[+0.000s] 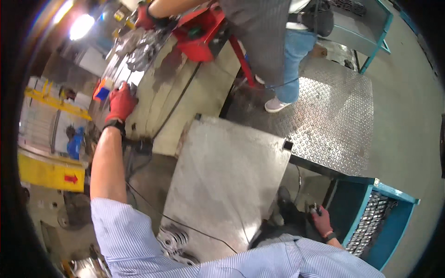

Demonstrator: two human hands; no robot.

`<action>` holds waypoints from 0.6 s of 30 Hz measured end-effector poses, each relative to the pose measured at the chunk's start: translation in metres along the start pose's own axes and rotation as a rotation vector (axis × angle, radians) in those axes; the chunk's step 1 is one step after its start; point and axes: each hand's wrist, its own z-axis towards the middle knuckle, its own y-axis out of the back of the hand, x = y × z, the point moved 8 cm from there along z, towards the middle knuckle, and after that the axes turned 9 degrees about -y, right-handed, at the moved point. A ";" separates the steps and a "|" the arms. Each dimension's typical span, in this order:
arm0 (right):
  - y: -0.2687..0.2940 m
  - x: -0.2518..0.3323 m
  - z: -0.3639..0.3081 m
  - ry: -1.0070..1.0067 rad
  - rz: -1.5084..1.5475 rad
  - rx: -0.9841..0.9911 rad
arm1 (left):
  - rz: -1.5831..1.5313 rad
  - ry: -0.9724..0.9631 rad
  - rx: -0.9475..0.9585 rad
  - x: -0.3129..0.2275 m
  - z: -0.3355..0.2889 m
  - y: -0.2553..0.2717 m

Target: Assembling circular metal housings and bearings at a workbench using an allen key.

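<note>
My left hand (121,103), in a red glove, reaches far to the left over the pale worktop. Its fingers are closed at a small grey metal piece by the fingertips, and the grip is partly hidden. Just beside it is an orange and blue object (101,91). Down at the lower right, my right hand (322,221), also red-gloved, is curled around a small dark and metallic object (315,209) whose kind I cannot make out. Beyond my left hand, several grey metal parts (141,53) lie heaped on the worktop.
A bare metal table (227,167) stands before me, with round metal parts (174,238) at its near left corner. Another person (259,41) stands on a treadplate platform (329,120) beside a red chute (197,34). A teal bin (394,194) of stacked metal parts is at right; cables trail across.
</note>
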 end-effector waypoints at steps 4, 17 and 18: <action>-0.016 0.011 0.006 0.092 0.036 0.056 | 0.077 -0.137 -0.212 -0.034 -0.069 0.024; -0.073 0.065 -0.009 0.317 -0.116 0.298 | -2.502 1.094 -0.322 -0.214 -0.471 -0.131; -0.076 0.072 -0.012 0.346 -0.165 0.294 | -2.578 1.174 -0.373 -0.238 -0.493 -0.153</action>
